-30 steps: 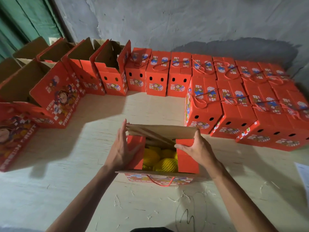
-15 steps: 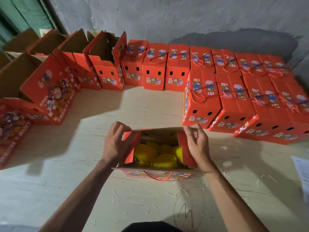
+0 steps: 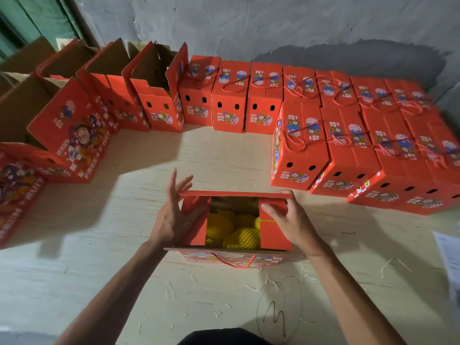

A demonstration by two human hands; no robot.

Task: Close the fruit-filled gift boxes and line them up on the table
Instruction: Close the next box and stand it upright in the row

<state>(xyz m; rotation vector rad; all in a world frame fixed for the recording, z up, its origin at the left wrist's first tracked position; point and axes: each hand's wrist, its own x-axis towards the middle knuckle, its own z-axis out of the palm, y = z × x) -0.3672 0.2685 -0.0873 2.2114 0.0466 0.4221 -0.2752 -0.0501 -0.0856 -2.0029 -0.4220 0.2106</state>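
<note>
Standing near the table's [image 3: 224,158] front edge, an open red gift box [image 3: 234,256] showing yellow net-wrapped fruit [image 3: 236,232] between two folded-in side flaps. Resting against the left flap, the left hand [image 3: 171,217], fingers straight and spread, tips reaching past the far flap [image 3: 234,194]. Pinching the far flap's right end, the right hand [image 3: 290,220], thumb lying on the right side flap, fingers curled over the edge. Hanging from the near panel, a red cord handle [image 3: 234,261]. Lining the back wall and right side, closed boxes [image 3: 301,145] in two rows, touching one another. Standing at left, open boxes [image 3: 149,95] with raised lids. Lying at far right, partly cut off, a sheet of paper [image 3: 450,257].
</note>
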